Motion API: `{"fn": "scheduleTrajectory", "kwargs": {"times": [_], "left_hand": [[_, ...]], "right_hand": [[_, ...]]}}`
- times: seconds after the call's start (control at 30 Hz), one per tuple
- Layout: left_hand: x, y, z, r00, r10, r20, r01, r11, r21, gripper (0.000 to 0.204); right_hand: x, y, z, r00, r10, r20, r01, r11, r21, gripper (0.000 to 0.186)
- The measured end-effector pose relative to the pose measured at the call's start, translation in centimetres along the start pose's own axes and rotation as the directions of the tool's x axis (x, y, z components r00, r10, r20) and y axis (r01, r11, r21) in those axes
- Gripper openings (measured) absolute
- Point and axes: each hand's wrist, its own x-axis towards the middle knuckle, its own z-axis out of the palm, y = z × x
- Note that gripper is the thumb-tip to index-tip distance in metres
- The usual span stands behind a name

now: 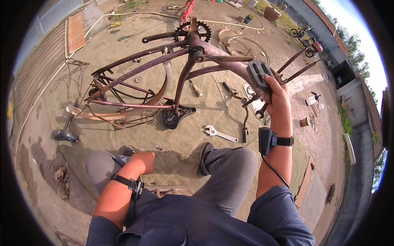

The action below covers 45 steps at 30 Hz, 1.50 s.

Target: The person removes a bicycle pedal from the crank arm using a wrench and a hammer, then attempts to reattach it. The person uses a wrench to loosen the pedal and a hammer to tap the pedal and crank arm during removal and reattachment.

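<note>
An old purple bicycle frame (pixel 160 57) stands upside down before me, with its saddle (pixel 177 117) against the ground. My right hand (pixel 277 96) is raised at the right, closed on a dark pedal (pixel 258 74) and a double open-end wrench (pixel 260 112). The wrench's jaws show on both sides of the hand. A rusty crank arm (pixel 225 59) reaches to the pedal's edge; whether they are joined I cannot tell. Low by my left knee, my left hand (pixel 143 162) is curled closed, its fingers mostly hidden, nothing visible in it.
An adjustable wrench (pixel 221 133) lies in front of my feet. Beyond it are a screwdriver (pixel 196 88) and the handlebar (pixel 245 119). A second saddle (pixel 65 135) lies at the left. A tin can (pixel 304 121) and a spray bottle (pixel 312 99) stand at the right.
</note>
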Motion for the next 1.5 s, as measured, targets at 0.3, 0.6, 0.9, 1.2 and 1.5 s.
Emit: {"fn": "scheduleTrajectory", "kwargs": {"times": [0.3,0.6,0.9,1.2,1.5], "left_hand": [[1.4,0.2,1.5,0.999,-0.045,-0.007,0.045,0.999,-0.009,0.041],[3.2,1.4,3.4,0.989,-0.103,0.108,0.107,0.994,-0.029,0.041],[4.9,2.1,4.9,0.989,-0.083,0.121,0.093,0.993,-0.076,0.041],[6.6,1.9,7.2,0.989,-0.092,0.114,0.105,0.988,-0.114,0.043],[6.5,1.8,7.2,0.988,-0.091,0.123,0.113,0.976,-0.185,0.047]], "right_hand": [[-4.3,13.7,3.3,0.928,0.296,0.228,-0.271,0.953,-0.136,0.040],[-6.1,15.4,6.7,0.909,0.354,0.221,-0.307,0.926,-0.221,0.059],[-7.3,17.1,10.0,0.888,0.292,0.356,-0.229,0.951,-0.210,0.076],[-6.6,16.2,9.7,0.806,0.435,0.402,-0.374,0.900,-0.224,0.074],[-6.4,16.1,9.3,0.789,0.460,0.407,-0.384,0.887,-0.258,0.066]]}}
